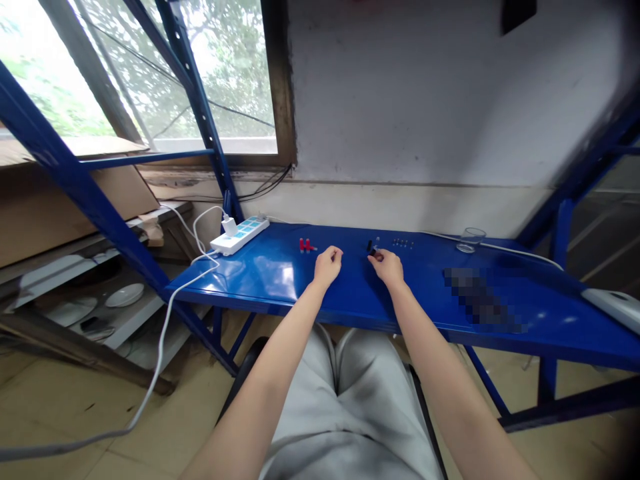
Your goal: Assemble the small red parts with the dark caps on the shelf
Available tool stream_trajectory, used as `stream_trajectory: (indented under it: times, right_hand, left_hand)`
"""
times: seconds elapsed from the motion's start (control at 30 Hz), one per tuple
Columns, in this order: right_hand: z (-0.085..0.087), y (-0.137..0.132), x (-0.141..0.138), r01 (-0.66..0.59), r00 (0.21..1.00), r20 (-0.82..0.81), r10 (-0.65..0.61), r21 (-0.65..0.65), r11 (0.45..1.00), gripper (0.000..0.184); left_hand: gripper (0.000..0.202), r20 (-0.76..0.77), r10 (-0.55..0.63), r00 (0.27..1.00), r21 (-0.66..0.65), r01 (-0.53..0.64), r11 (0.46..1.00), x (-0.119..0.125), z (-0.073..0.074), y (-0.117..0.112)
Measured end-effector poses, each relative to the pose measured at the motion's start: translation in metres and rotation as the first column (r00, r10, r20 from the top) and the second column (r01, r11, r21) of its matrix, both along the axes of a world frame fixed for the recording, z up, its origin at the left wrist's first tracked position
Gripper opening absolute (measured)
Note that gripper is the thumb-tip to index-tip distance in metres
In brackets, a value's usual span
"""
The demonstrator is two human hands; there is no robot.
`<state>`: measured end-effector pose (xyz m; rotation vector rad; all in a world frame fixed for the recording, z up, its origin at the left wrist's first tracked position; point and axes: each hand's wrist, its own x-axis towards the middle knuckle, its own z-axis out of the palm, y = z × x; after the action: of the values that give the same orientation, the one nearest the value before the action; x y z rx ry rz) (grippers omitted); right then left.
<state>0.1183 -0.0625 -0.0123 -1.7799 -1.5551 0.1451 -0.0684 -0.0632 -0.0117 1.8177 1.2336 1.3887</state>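
Both my hands rest on a blue metal table. My left hand lies with fingers curled in, just right of two small red parts; whether it holds anything is hidden. My right hand has its fingers pinched round a small dark part at its fingertips. A row of several tiny dark bits lies just beyond the right hand.
A white power strip with a plugged charger and a white cable sits at the table's left end. A clear glass stands at the back right. A white object lies at the far right edge. Blue rack posts flank the table.
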Motion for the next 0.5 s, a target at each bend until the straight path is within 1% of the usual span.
stream_trajectory:
  times: [0.1,0.2,0.3,0.4,0.5]
  right_hand:
    - [0.003,0.006,0.008,0.043,0.999,-0.009,-0.043,-0.080,0.996,0.014]
    - [0.007,0.015,0.011,0.034,0.999,-0.017,-0.037,-0.132,0.991,0.014]
    - [0.009,0.024,0.010,0.031,1.000,0.006,-0.030,-0.163,0.986,0.015]
    - [0.008,0.033,0.008,0.047,0.999,0.034,-0.042,-0.164,0.985,0.014]
    - [0.006,0.040,0.007,0.052,0.997,0.059,-0.044,-0.133,0.990,0.013]
  left_hand:
    - [0.018,-0.020,0.033,0.999,0.007,-0.033,0.999,0.000,0.001,0.000]
    - [0.018,-0.025,0.046,0.999,0.008,-0.045,0.999,0.000,0.001,0.001]
    - [0.017,-0.012,0.030,0.999,-0.011,-0.030,0.999,0.000,-0.001,0.002]
    - [0.017,-0.015,0.019,1.000,-0.029,-0.019,0.999,0.000,-0.001,0.001]
    - [0.016,-0.037,0.018,0.999,-0.026,-0.019,0.999,0.001,0.000,0.000]
